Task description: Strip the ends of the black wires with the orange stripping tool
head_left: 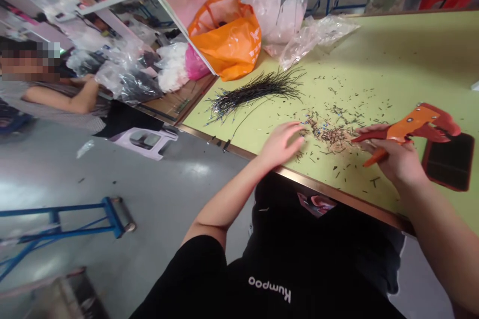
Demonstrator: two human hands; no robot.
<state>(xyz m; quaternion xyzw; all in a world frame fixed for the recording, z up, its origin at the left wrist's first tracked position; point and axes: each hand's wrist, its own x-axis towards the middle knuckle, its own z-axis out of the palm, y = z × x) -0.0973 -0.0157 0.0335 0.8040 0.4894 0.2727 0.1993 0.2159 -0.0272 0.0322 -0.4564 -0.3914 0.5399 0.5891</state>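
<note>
My right hand (398, 159) is wrapped round the handles of an orange and red wire stripper (415, 122), whose jaws point to the right. Fingers stretched and thumb apart, my left hand (282, 144) lies at the left side of a heap of short black wire scraps (333, 135). Whether its fingertips touch some scraps I cannot tell. Beyond it rests a bundle of thin black wires (258, 90), with silvery and blue bits at the left end. One single wire (245, 118) lies apart, running toward the table's front edge.
A phone (449, 162) lies on the yellow-green table (407, 55) by my right hand. At the back stand an orange bag (228, 40) and clear plastic bags (318, 35). Another person (56, 92) sits at the left near a lilac stool (147, 139). A blue metal frame (63, 224) stands on the floor.
</note>
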